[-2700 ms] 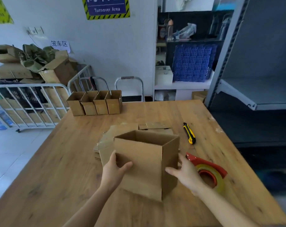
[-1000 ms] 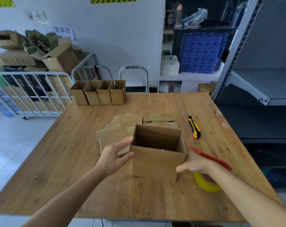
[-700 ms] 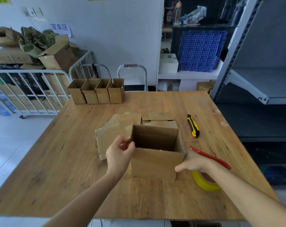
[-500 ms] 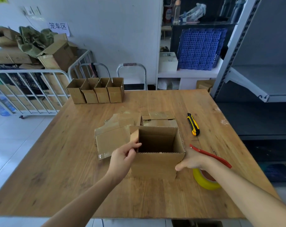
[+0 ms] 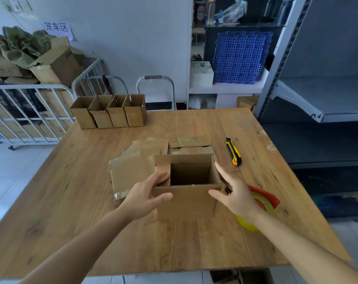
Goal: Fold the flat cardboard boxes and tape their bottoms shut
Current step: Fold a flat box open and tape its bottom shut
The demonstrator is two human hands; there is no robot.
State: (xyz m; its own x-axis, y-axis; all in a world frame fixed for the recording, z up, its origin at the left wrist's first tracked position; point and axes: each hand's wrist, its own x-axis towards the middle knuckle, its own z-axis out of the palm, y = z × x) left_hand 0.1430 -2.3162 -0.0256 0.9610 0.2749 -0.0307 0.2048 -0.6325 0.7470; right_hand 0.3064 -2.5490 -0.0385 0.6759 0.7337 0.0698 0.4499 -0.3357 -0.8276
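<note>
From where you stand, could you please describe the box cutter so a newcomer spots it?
On the large wooden table, look right of the open brown cardboard box, beyond the red tape dispenser. The slim utility knife lies flat on bare wood; it alone is yellow and black among brown cardboard.

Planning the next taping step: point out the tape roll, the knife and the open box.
tape roll [image 5: 245,225], head view, yellow outer side
knife [image 5: 233,151], head view, middle of handle
open box [image 5: 184,201], head view, near wall
</note>
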